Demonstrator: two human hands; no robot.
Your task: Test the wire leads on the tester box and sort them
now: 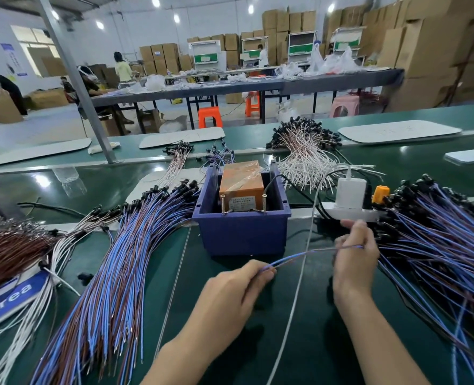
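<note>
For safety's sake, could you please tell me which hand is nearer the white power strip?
Right. The right hand is just below the white power strip; the left hand is lower and further left.

L hand (235, 290) & R hand (355, 259) both pinch one lead (313, 252), fingers curled (R higher, farther fwd).

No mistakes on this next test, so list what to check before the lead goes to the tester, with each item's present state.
1. Lead held by both hands: ok, left hand and right hand pinch it.
2. Tester box screws exposed: ok.
3. Lead on screws: not ok, held apart in front of the blue bin.
4. Tester box powered: cannot tell.
5. White cable out of the way: not ok, it crosses the lead.
</note>
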